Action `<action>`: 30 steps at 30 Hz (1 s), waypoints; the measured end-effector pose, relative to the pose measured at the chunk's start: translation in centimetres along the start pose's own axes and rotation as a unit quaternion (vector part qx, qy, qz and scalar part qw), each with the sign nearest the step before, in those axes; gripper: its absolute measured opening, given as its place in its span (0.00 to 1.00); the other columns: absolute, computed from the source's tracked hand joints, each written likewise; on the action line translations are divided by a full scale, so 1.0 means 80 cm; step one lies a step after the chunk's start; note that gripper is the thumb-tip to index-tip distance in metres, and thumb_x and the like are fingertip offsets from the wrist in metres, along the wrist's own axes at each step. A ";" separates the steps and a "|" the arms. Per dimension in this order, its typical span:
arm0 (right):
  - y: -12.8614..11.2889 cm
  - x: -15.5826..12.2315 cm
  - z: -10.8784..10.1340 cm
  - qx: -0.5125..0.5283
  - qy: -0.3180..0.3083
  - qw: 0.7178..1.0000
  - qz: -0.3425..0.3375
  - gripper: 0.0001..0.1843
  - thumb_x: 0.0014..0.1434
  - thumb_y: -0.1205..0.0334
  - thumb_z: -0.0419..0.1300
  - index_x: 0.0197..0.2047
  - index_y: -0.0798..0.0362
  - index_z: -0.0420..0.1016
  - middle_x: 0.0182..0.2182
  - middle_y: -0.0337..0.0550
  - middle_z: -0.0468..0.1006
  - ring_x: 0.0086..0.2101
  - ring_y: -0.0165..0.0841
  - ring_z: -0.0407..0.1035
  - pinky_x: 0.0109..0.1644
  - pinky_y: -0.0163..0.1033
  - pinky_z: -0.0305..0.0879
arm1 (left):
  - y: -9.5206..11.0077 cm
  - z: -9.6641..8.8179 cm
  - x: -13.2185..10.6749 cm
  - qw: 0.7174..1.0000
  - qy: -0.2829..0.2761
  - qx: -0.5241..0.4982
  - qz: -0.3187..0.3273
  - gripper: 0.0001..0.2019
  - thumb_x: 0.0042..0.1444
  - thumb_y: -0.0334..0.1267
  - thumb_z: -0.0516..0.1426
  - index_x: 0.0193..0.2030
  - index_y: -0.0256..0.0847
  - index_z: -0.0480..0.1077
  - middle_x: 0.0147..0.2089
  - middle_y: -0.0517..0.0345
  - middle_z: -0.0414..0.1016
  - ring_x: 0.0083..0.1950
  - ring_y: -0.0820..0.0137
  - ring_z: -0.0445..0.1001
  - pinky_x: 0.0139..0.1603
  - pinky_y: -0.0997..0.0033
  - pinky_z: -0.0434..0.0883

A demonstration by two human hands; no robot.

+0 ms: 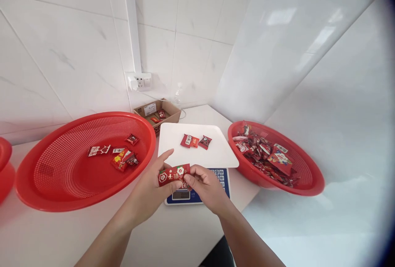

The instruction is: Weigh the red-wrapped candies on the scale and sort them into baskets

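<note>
Between my two hands is a red snack packet (pixel 171 175) with white flower prints, held above the near edge of a digital scale. My left hand (pixel 149 191) grips its left part, thumb across the front and index finger stretched out. The fingertips of my right hand (pixel 206 186) pinch its right end. Beneath them shows the blue front panel (pixel 197 199) of the scale, its display partly covered. Two small red packets (pixel 189 141) and a smaller dark red one (pixel 205 142) lie on the white weighing tray (pixel 168 152) just beyond.
On the left stands a large red plastic basket (pixel 43 195) with several packets inside. Another red basket (pixel 311 182) on the right is heaped with wrapped packets. Behind the scale sits a cardboard box (pixel 173 112) with a few packets. A wall socket (pixel 142 82) holds a white plug.
</note>
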State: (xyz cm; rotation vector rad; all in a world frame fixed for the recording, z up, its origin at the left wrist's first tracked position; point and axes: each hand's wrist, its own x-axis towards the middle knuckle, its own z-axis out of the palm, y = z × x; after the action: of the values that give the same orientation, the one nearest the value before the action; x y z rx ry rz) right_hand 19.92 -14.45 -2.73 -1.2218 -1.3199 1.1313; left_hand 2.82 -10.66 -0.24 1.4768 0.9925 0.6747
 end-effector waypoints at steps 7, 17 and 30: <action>0.005 -0.003 -0.003 0.098 0.008 0.995 0.032 0.19 0.54 0.44 0.60 0.28 0.52 0.67 0.22 0.35 0.68 0.24 0.27 0.60 0.30 0.35 0.60 | -0.005 -0.004 0.007 0.996 -0.030 -0.078 0.001 0.30 0.54 0.42 0.58 0.63 0.46 0.56 0.33 0.63 0.69 0.33 0.72 0.69 0.32 0.71 0.71; 0.020 0.010 -0.017 -0.025 0.140 0.990 -0.021 0.18 0.56 0.51 0.58 0.48 0.49 0.65 0.23 0.32 0.68 0.26 0.30 0.64 0.31 0.36 0.61 | -0.010 -0.007 0.013 0.998 0.023 -0.022 0.055 0.27 0.57 0.42 0.54 0.63 0.42 0.54 0.28 0.66 0.66 0.30 0.72 0.66 0.34 0.69 0.68; 0.031 0.046 -0.041 -0.497 0.185 0.845 -0.069 0.15 0.61 0.61 0.51 0.46 0.48 0.78 0.44 0.48 0.75 0.45 0.42 0.68 0.50 0.48 0.63 | 0.000 -0.029 0.008 0.995 0.071 0.047 0.057 0.22 0.58 0.46 0.53 0.58 0.45 0.61 0.31 0.64 0.66 0.34 0.70 0.67 0.38 0.67 0.68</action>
State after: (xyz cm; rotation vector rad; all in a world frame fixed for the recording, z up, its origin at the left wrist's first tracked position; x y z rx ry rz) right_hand 23.32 -10.54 -4.68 -1.9035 -1.6871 -0.0083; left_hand 1.15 -8.99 0.03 1.5945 1.0659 0.8356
